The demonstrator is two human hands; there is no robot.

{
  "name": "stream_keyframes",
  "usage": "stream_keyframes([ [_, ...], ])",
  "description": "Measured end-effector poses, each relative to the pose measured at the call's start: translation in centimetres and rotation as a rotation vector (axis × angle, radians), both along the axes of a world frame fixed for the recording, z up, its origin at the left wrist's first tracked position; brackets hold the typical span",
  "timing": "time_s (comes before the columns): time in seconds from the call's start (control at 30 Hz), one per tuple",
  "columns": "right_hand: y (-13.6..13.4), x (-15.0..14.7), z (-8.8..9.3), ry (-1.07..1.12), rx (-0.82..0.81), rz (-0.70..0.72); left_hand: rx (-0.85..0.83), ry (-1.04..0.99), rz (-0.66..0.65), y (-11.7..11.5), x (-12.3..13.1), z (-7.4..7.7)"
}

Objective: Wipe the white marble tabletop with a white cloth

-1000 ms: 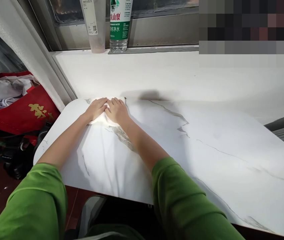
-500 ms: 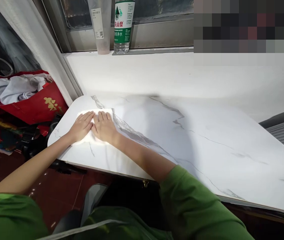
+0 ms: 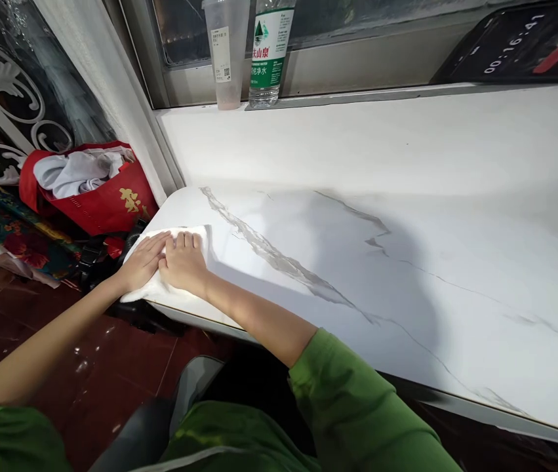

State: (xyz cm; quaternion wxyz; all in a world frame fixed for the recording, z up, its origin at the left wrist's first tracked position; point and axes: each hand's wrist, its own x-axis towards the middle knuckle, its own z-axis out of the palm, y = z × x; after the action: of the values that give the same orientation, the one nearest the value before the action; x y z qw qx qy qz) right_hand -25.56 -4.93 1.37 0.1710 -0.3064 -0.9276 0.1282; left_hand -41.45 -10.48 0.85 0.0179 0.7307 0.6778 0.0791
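A white cloth [image 3: 155, 287] lies spread at the left end of a white marble-patterned table [image 3: 465, 321], its lower left corner hanging over the edge. My left hand [image 3: 139, 263] rests flat on the cloth with its fingers stretched out. Beside it, touching at the thumb side, my right hand [image 3: 184, 263] presses down on the same cloth, palm down, its fingers pointing away from me and slightly bent. Neither hand is wrapped around anything.
On the window ledge stand a clear plastic cup [image 3: 229, 65] and a water bottle [image 3: 269, 59]. A phone [image 3: 519, 49] showing a timer leans at upper right. Left of the table sits a red bag [image 3: 106, 203] with pale cloth inside, near a white curtain [image 3: 92, 72].
Both hands have slid the cloth toward me and to the left, up to the table's near left edge. The camera view has shifted leftward, and the phone now shows.
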Motion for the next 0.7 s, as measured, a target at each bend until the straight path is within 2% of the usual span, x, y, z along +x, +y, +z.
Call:
stream_keyframes([
  [0.2, 4.0, -2.0, -1.2, 0.08, 0.087, -0.045, -0.004, -0.007, 0.034, 4.5, -1.5, 0.0],
  [0.43, 11.3, -4.0, -1.8, 0.049, 0.072, -0.109, 0.012, -0.029, 0.043, 12.1, -2.1, -0.1],
  [0.7, 18.5, -5.1, -4.2, 0.108, 0.132, -0.179, 0.051, -0.102, -0.008, 20.1, -2.7, -1.2],
])
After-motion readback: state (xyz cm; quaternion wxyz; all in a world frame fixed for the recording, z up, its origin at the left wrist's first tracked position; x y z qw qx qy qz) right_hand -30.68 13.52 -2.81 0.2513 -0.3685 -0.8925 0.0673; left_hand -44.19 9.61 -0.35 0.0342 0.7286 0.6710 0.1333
